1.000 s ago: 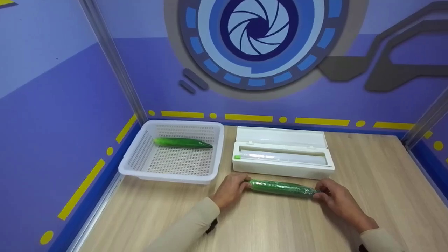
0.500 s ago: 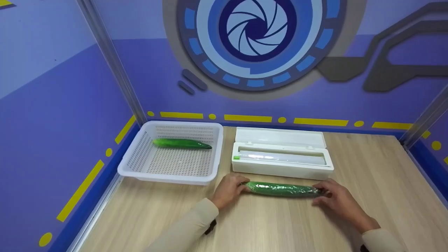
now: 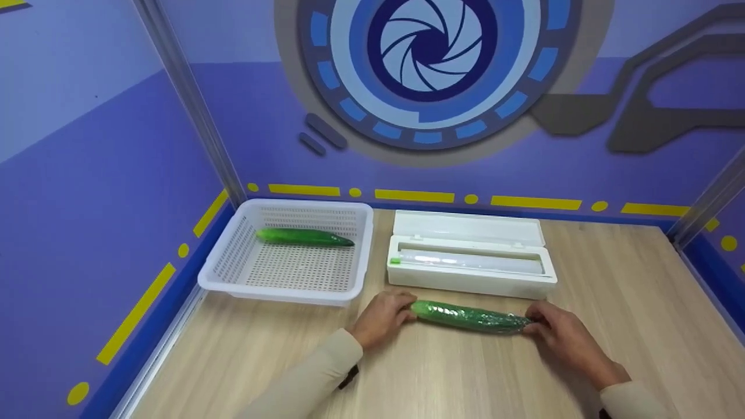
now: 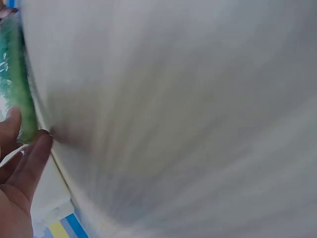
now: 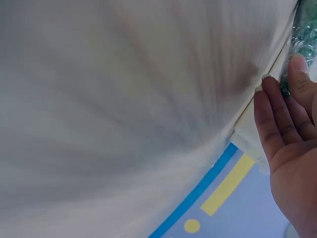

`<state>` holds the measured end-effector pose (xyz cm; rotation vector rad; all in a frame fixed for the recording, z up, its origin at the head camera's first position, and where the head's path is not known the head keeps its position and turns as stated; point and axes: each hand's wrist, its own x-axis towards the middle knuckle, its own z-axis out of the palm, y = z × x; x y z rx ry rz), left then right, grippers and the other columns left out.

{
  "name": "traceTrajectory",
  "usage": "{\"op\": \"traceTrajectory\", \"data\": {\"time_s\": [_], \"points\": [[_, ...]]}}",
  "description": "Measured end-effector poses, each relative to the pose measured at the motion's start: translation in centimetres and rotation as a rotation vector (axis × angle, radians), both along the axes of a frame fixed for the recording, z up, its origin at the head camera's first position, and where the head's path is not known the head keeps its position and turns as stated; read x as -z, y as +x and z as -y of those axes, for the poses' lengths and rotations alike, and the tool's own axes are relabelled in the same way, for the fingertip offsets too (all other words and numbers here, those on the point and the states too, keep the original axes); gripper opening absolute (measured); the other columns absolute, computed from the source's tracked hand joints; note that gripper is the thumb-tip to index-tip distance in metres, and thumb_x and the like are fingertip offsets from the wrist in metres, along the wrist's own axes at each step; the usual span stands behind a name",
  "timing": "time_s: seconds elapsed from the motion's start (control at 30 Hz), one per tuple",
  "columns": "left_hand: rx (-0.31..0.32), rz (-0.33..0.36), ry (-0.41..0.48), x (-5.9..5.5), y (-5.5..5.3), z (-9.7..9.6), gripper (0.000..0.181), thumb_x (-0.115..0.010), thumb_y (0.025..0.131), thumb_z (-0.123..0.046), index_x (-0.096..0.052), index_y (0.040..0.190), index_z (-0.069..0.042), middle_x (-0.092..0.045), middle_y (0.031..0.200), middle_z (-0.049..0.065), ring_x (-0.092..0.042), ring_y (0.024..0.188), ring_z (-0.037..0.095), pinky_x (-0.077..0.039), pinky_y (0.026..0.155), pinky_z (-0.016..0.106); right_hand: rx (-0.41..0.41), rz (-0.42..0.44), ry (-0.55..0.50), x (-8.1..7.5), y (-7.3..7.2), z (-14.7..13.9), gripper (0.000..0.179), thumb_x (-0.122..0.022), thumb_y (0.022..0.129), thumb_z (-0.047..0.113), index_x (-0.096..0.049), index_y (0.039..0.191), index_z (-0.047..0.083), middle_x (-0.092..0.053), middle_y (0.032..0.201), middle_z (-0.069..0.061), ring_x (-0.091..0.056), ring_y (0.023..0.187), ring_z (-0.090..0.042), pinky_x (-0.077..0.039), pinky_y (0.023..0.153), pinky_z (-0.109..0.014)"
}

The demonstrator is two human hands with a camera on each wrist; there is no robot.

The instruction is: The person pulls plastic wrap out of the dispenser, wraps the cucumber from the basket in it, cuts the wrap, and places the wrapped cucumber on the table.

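Note:
A green cucumber (image 3: 468,318) in shiny clear cling film lies crosswise just above or on the table, between both hands. At its pale left end my left hand (image 3: 383,320) pinches with thumb and fingers; the left wrist view shows that end of the wrapped cucumber (image 4: 20,89) between them. My right hand (image 3: 563,336) pinches the dark right end, where the film looks gathered. From the right wrist, crinkled film (image 5: 303,39) shows beside the thumb. Behind the cucumber stands a white cling film dispenser (image 3: 471,285), lid raised, with a film roll (image 3: 465,260) inside.
On the left stands a white perforated basket (image 3: 285,295), with another cucumber (image 3: 305,237) lying in it. Blue-purple panels (image 3: 233,139) rise behind and at both sides of the wooden table (image 3: 442,378).
The cucumber's right end has shifted slightly toward the person, so it lies more slanted. My right fingers have closed in on that end. The left hand has barely moved.

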<state>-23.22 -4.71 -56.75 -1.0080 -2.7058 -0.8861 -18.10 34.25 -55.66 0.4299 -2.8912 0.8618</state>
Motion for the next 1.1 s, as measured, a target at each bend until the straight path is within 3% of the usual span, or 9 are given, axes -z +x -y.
{"op": "traceTrajectory", "data": {"time_s": [0.13,0.3,0.5,0.67,0.87,1.0,1.1], "points": [[0.003,-0.002,-0.017,0.18,0.13,0.15,0.036,-0.083,0.091,-0.019,-0.078,0.122,-0.001,-0.070,0.106,0.004,-0.066,0.098,0.012,-0.055,0.088,0.022,-0.044,0.022,0.009,-0.07,0.02,-0.33,0.016,-0.076,0.097,0.007,-0.067,0.101,0.019,-0.063,0.096,0.013,-0.060,0.089,-0.006,-0.055,0.079,-0.033],[0.006,-0.027,0.011,0.21,0.16,0.31,0.025,-0.080,0.093,-0.019,-0.081,0.113,-0.004,-0.077,0.100,0.002,-0.070,0.093,0.009,-0.056,0.084,0.021,-0.096,-0.032,-0.004,0.21,0.14,-0.57,0.011,-0.083,0.093,0.014,-0.077,0.101,0.018,-0.061,0.099,0.011,-0.058,0.089,-0.005,-0.054,0.078,-0.029],[0.013,-0.033,0.036,0.16,0.18,0.20,0.017,-0.076,0.097,-0.014,-0.079,0.111,-0.006,-0.079,0.106,0.002,-0.075,0.099,0.012,-0.056,0.089,0.023,-0.052,0.035,0.006,0.07,0.30,-0.33,0.024,-0.088,0.088,0.016,-0.074,0.107,0.012,-0.062,0.098,0.008,-0.058,0.088,-0.007,-0.053,0.077,-0.031],[0.005,-0.052,0.012,0.23,0.45,0.11,0.021,-0.072,0.102,-0.011,-0.079,0.118,-0.001,-0.078,0.107,0.005,-0.074,0.098,0.014,-0.057,0.089,0.023,-0.056,-0.010,-0.002,0.05,0.16,-0.22,0.021,-0.084,0.091,0.009,-0.066,0.096,0.019,-0.063,0.090,0.013,-0.059,0.084,-0.005,-0.053,0.075,-0.031],[-0.001,-0.008,-0.007,0.43,0.82,0.19,0.036,-0.070,0.104,-0.019,-0.071,0.133,0.001,-0.064,0.119,0.007,-0.067,0.105,0.014,-0.055,0.092,0.025,-0.107,-0.061,-0.003,0.25,0.09,-0.30,0.018,-0.080,0.093,0.005,-0.071,0.090,0.020,-0.061,0.091,0.015,-0.058,0.084,-0.003,-0.054,0.074,-0.030],[-0.006,-0.009,-0.007,0.40,0.84,0.20,0.043,-0.075,0.098,-0.025,-0.072,0.133,0.001,-0.063,0.110,0.004,-0.064,0.095,0.010,-0.055,0.086,0.023,-0.094,-0.062,-0.004,0.36,0.09,-0.27,0.015,-0.080,0.094,0.006,-0.075,0.092,0.020,-0.060,0.091,0.013,-0.058,0.084,-0.004,-0.055,0.075,-0.031],[-0.007,-0.049,0.014,0.32,0.63,0.14,0.037,-0.076,0.097,-0.022,-0.075,0.127,0.000,-0.066,0.101,0.004,-0.064,0.089,0.009,-0.055,0.081,0.022,-0.080,-0.015,-0.014,0.34,0.15,-0.24,0.010,-0.084,0.091,0.011,-0.078,0.098,0.016,-0.058,0.093,0.011,-0.056,0.084,-0.005,-0.053,0.074,-0.029]]}}
